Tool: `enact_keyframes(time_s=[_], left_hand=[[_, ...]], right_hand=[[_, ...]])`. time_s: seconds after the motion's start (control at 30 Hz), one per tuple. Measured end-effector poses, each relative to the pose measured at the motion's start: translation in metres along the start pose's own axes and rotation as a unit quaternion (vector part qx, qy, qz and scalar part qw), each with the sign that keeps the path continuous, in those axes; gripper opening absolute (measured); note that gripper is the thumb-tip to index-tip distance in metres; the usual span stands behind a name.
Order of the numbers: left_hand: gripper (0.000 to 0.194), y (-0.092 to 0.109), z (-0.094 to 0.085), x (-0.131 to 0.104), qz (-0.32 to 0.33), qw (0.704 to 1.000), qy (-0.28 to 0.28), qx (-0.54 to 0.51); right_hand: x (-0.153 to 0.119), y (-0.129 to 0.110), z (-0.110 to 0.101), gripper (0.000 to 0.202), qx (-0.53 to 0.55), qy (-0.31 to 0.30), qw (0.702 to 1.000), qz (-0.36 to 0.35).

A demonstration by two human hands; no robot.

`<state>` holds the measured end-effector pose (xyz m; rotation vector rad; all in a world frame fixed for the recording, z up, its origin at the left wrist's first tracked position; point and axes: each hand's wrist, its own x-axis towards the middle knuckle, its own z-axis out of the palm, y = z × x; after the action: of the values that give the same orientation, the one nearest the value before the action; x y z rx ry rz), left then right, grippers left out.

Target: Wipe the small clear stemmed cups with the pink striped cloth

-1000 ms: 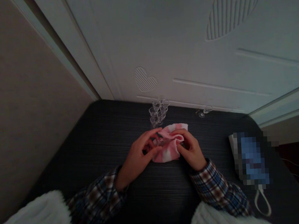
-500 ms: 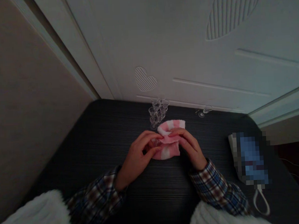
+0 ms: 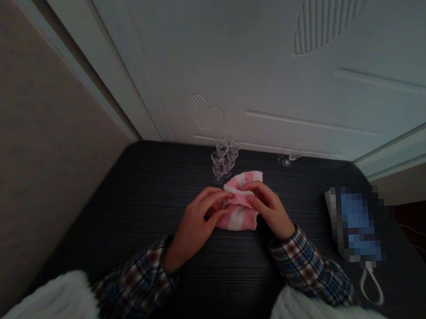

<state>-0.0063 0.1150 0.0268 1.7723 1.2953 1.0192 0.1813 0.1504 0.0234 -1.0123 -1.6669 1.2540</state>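
Observation:
A small clear glass (image 3: pixel 223 203), mostly covered by fingers and cloth, is held between the thumb and fingers of my left hand (image 3: pixel 200 216). My right hand (image 3: pixel 271 208) pinches a pink-and-white striped cloth (image 3: pixel 242 218), whose middle fold is bunched against the glass. The cloth's far end curls up behind my fingers, and its near edge hangs toward me. Just beyond the cloth stands a tight group of several small stemmed glasses (image 3: pixel 226 159).
On the dark table (image 3: pixel 136 197), another small stemmed glass (image 3: pixel 293 156) lies near the back edge at right, apart from the group. A blurred blue-and-white object (image 3: pixel 357 225) with a white strap loop (image 3: pixel 371 287) sits at right. A white panel (image 3: pixel 265 71) rises behind.
My right thumb and fingers have shifted on the cloth, and its fold is reshaped around the glass. The near edge of the cloth has dropped slightly. My left hand is almost unmoved.

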Motion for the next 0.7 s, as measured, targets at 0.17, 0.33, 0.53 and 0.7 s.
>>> enact_keyframes(time_s=[0.17, 0.33, 0.53, 0.7], left_hand=[[0.028, -0.0019, 0.0009, -0.0001, -0.002, 1.0, 0.022, 0.006], [0.026, -0.0026, 0.0008, -0.0007, -0.009, 0.999, 0.043, -0.002], [0.026, -0.0004, -0.0018, -0.0011, -0.026, 0.999, 0.04, -0.005], [0.024, -0.001, -0.0005, -0.0008, -0.022, 0.998, 0.055, -0.013]], right_hand=[[-0.0004, 0.0029, 0.0003, 0.023, -0.054, -0.03, 0.998, -0.006], [-0.0016, 0.001, 0.004, 0.027, -0.118, -0.034, 0.991, -0.05], [-0.0023, 0.001, 0.0061, 0.027, -0.132, -0.051, 0.987, -0.072], [-0.0027, -0.0003, 0.0028, 0.034, -0.076, -0.055, 0.993, -0.072]])
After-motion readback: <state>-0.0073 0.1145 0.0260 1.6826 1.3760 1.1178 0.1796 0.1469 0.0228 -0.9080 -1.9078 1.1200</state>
